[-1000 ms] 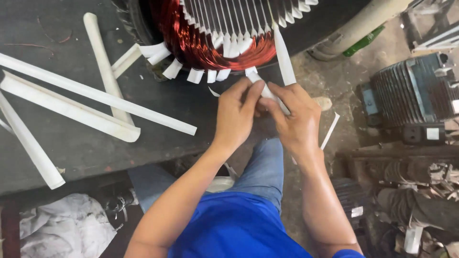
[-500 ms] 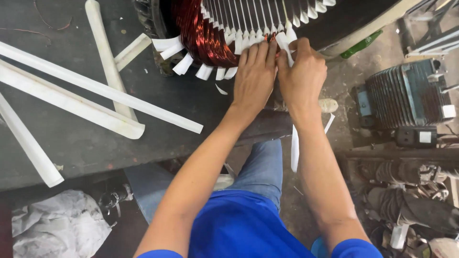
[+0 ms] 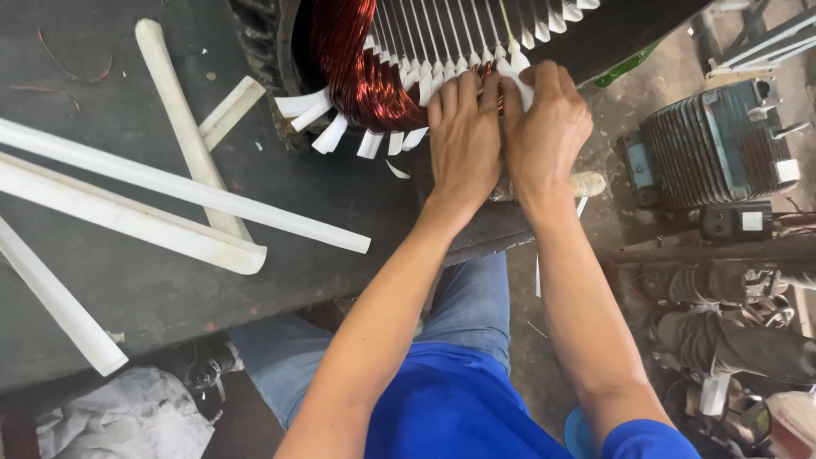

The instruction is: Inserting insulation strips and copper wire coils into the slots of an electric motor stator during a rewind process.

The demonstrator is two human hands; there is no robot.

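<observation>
A large motor stator (image 3: 263, 51) with copper-red windings (image 3: 357, 76) lies on the dark workbench (image 3: 144, 297). Short white insulation strips (image 3: 327, 136) stick out of its slots. My left hand (image 3: 463, 140) lies flat against the stator's lower rim, fingers straight and together over the winding ends. Right beside it, my right hand (image 3: 548, 127) curls its fingers on a white insulation strip (image 3: 518, 72) at a slot mouth. The two hands touch each other. Whatever lies under my palms is hidden.
Several long folded white paper strips (image 3: 170, 191) lie across the bench at the left. A grey finned motor (image 3: 714, 144) and a small black box (image 3: 735, 223) sit on the floor at the right, with dirty parts (image 3: 731, 340) below them. Crumpled white cloth (image 3: 127, 421) lies bottom left.
Both hands have risen from just off the bench edge to the stator's rim. The long white strip they held between them now sits at a slot, and the left hand has flattened.
</observation>
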